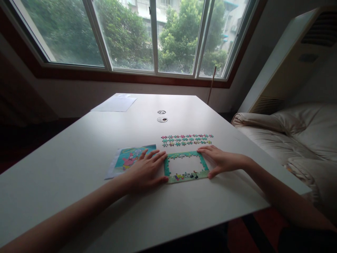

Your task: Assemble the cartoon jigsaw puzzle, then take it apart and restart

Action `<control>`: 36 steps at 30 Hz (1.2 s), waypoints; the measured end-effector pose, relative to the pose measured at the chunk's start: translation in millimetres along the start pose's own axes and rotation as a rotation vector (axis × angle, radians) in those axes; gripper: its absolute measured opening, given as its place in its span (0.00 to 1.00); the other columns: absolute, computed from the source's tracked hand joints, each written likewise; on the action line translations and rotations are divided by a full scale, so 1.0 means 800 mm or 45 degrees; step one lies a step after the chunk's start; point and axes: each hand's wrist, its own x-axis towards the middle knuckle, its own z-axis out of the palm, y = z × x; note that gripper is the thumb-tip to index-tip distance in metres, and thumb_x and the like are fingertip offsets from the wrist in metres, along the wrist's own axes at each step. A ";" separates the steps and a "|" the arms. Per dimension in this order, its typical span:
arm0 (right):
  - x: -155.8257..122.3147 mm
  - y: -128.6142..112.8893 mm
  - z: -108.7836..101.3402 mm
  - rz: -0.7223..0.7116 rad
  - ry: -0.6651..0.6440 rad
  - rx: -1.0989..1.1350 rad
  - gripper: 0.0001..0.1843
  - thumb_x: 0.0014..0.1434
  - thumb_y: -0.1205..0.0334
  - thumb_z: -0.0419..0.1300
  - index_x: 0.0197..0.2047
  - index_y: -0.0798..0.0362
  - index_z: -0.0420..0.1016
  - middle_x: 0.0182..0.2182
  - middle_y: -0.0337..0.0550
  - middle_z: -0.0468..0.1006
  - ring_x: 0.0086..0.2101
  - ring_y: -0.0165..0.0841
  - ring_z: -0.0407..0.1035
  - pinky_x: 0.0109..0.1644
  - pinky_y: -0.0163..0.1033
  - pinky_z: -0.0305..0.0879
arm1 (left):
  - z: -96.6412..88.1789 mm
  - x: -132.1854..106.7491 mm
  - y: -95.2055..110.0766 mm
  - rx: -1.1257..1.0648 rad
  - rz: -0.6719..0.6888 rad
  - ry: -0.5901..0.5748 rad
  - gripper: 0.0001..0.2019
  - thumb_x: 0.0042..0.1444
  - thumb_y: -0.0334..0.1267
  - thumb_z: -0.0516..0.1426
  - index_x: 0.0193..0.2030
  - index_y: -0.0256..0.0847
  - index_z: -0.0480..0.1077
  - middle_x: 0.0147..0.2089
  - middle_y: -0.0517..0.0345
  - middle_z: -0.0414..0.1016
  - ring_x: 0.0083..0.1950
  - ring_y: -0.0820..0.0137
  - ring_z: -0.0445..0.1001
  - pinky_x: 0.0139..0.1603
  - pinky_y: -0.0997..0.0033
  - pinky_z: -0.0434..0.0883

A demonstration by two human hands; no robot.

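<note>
A jigsaw puzzle border [188,176], green with small cartoon figures along its near side, lies flat on the white table around a bare middle. My left hand [146,171] rests at its left side, fingers stretched out and spread, with the index fingertip and thumb at the edge. On the opposite side, my right hand [221,161] has its fingers extended at the far right corner and its thumb near the close corner. Loose puzzle pieces [187,139] sit in rows just beyond the border. Partly beneath my left hand is a cartoon picture sheet [129,158].
The white table [79,175] reaches toward the window. White paper [114,104] lies at its far left, and two round table inserts [162,119] are near the far middle. A cream leather sofa [263,130] stands to the right, with a thin stick [212,84] by the wall.
</note>
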 end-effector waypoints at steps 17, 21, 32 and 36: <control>-0.002 0.004 -0.001 -0.002 -0.053 0.018 0.51 0.46 0.37 0.56 0.64 0.56 0.44 0.61 0.53 0.49 0.60 0.47 0.41 0.62 0.49 0.40 | -0.041 -0.038 -0.146 0.009 -0.444 0.075 0.39 0.53 0.63 0.42 0.66 0.41 0.41 0.67 0.51 0.43 0.66 0.54 0.38 0.61 0.55 0.45; -0.002 0.001 -0.003 0.009 -0.064 0.016 0.50 0.46 0.37 0.57 0.64 0.55 0.45 0.61 0.52 0.50 0.60 0.48 0.40 0.62 0.49 0.41 | -0.033 -0.064 -0.213 -0.134 -0.586 -0.107 0.45 0.49 0.67 0.42 0.65 0.32 0.43 0.67 0.44 0.40 0.65 0.51 0.41 0.60 0.57 0.50; 0.000 -0.005 -0.008 0.035 -0.080 0.000 0.50 0.45 0.38 0.58 0.64 0.57 0.47 0.61 0.53 0.50 0.59 0.48 0.42 0.62 0.50 0.41 | -0.024 -0.073 -0.214 -0.186 -0.671 -0.291 0.51 0.43 0.68 0.48 0.66 0.34 0.41 0.67 0.43 0.36 0.66 0.50 0.37 0.61 0.56 0.49; 0.000 -0.005 -0.009 0.024 -0.074 0.014 0.50 0.44 0.39 0.58 0.64 0.56 0.47 0.61 0.52 0.50 0.59 0.47 0.42 0.62 0.49 0.42 | -0.026 -0.067 -0.215 -0.182 -0.716 -0.331 0.52 0.41 0.69 0.50 0.66 0.35 0.41 0.67 0.42 0.35 0.66 0.50 0.37 0.60 0.57 0.50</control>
